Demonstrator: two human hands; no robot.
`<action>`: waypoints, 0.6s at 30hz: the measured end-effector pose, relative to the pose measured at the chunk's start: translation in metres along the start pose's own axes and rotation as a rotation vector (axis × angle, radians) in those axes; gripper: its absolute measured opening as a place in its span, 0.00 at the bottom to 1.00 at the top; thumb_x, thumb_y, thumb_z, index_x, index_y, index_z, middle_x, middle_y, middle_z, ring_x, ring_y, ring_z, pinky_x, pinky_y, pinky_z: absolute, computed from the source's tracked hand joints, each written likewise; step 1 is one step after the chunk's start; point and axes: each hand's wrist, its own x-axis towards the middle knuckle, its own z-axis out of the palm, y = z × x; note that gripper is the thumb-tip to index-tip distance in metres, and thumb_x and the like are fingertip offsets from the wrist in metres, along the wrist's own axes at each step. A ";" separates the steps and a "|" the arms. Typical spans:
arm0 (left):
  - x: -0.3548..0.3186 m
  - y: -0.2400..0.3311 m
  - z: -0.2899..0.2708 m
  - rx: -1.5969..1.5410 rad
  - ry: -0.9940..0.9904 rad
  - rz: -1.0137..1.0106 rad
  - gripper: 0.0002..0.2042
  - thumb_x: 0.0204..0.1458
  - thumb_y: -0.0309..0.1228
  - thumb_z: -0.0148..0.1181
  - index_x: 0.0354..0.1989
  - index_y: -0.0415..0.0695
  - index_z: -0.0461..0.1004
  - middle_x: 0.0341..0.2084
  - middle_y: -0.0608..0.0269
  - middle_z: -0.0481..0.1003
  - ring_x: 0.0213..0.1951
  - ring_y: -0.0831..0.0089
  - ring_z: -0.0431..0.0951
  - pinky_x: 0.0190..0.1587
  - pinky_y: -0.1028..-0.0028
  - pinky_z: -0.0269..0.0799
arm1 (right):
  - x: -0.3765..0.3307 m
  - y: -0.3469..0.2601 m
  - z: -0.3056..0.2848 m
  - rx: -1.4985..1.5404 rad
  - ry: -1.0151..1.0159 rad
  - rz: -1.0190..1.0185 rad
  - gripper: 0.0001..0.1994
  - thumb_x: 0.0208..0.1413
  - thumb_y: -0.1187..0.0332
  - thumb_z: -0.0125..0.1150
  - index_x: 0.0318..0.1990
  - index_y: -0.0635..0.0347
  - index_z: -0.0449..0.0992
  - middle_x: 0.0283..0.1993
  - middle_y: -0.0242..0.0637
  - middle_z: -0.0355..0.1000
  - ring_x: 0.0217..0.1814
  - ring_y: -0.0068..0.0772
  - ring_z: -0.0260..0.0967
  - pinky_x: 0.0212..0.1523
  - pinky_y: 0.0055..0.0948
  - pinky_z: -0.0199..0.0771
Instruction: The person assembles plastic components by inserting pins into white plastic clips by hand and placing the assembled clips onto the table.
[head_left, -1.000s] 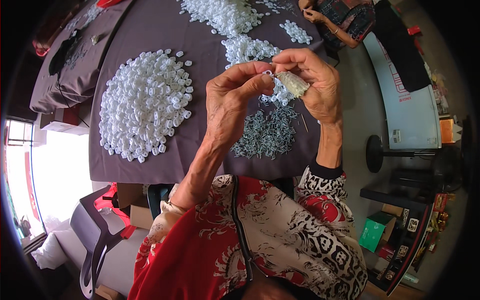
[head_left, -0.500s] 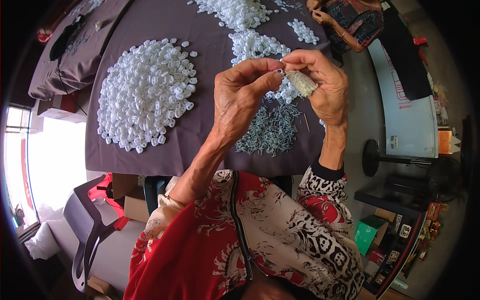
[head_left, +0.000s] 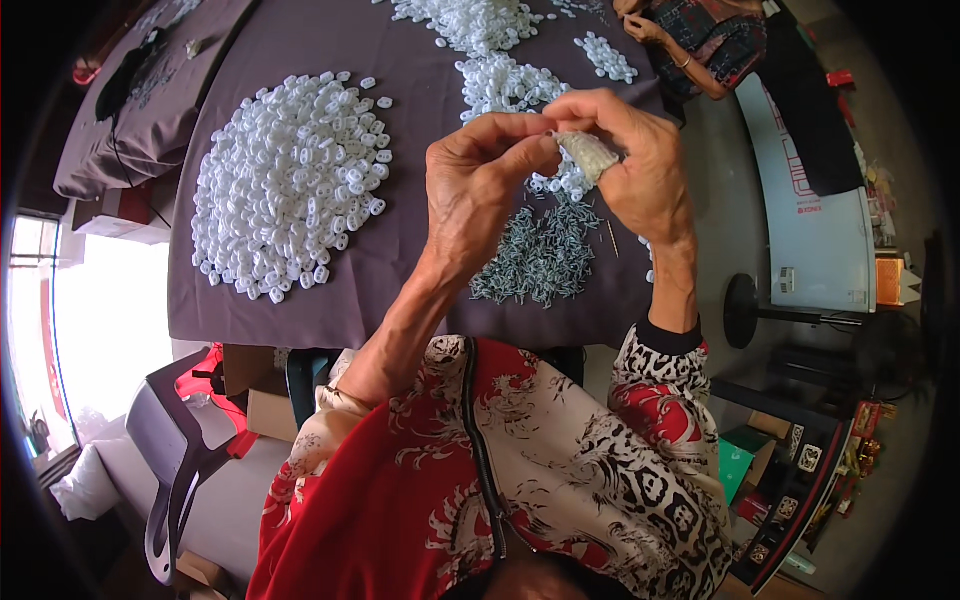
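Both hands are raised together above the near edge of the desk [head_left: 300, 320], which is covered in a dull purple cloth. The right hand [head_left: 635, 165] is closed around a small pale, whitish piece of ribbed plastic [head_left: 592, 155] — it sits between the thumb and the curled fingers, held clear of the desk. The left hand [head_left: 475, 190] meets it from the left, its thumb and forefinger pinched together at the piece's tip; whether something tiny is caught in that pinch is too small to tell.

Directly below the hands, near the front edge, lies a loose heap of thin grey-green metal pins [head_left: 540, 262]. A wide round pile of small white plastic pieces [head_left: 290, 185] covers the left part of the desk, and smaller white heaps [head_left: 500, 85] lie towards the far edge. At the far right corner another person's arm [head_left: 690, 70] rests by the desk.
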 end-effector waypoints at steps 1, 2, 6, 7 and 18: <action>0.001 -0.001 0.000 -0.066 0.004 -0.027 0.07 0.45 0.22 0.58 0.33 0.34 0.73 0.24 0.60 0.74 0.27 0.78 0.73 0.32 0.81 0.69 | 0.000 0.005 0.001 0.084 0.020 0.056 0.13 0.39 0.85 0.51 0.34 0.62 0.70 0.28 0.39 0.72 0.32 0.31 0.72 0.32 0.25 0.72; 0.002 -0.001 -0.001 -0.131 0.011 -0.053 0.07 0.45 0.21 0.56 0.34 0.34 0.72 0.25 0.58 0.75 0.28 0.74 0.75 0.35 0.77 0.71 | -0.001 0.009 0.003 0.106 0.051 0.032 0.11 0.43 0.83 0.53 0.36 0.61 0.71 0.27 0.36 0.72 0.31 0.25 0.72 0.30 0.22 0.70; 0.004 -0.002 -0.005 -0.218 -0.028 -0.050 0.08 0.46 0.21 0.56 0.35 0.33 0.71 0.26 0.57 0.74 0.29 0.73 0.75 0.36 0.76 0.72 | -0.003 0.008 -0.001 0.268 0.009 0.165 0.12 0.46 0.84 0.48 0.40 0.67 0.70 0.34 0.35 0.72 0.37 0.21 0.69 0.40 0.18 0.69; 0.004 -0.002 -0.005 -0.225 -0.023 -0.057 0.08 0.46 0.21 0.56 0.35 0.33 0.71 0.26 0.57 0.74 0.29 0.73 0.75 0.36 0.76 0.72 | -0.003 0.009 0.000 0.324 0.012 0.187 0.12 0.46 0.83 0.48 0.41 0.68 0.70 0.34 0.35 0.71 0.37 0.21 0.69 0.42 0.19 0.68; 0.007 -0.005 -0.007 -0.281 0.006 -0.064 0.09 0.44 0.24 0.59 0.34 0.34 0.72 0.23 0.58 0.74 0.26 0.75 0.74 0.34 0.79 0.69 | -0.009 0.019 0.014 0.408 0.058 0.216 0.09 0.46 0.80 0.50 0.36 0.67 0.72 0.33 0.32 0.71 0.36 0.18 0.68 0.40 0.16 0.67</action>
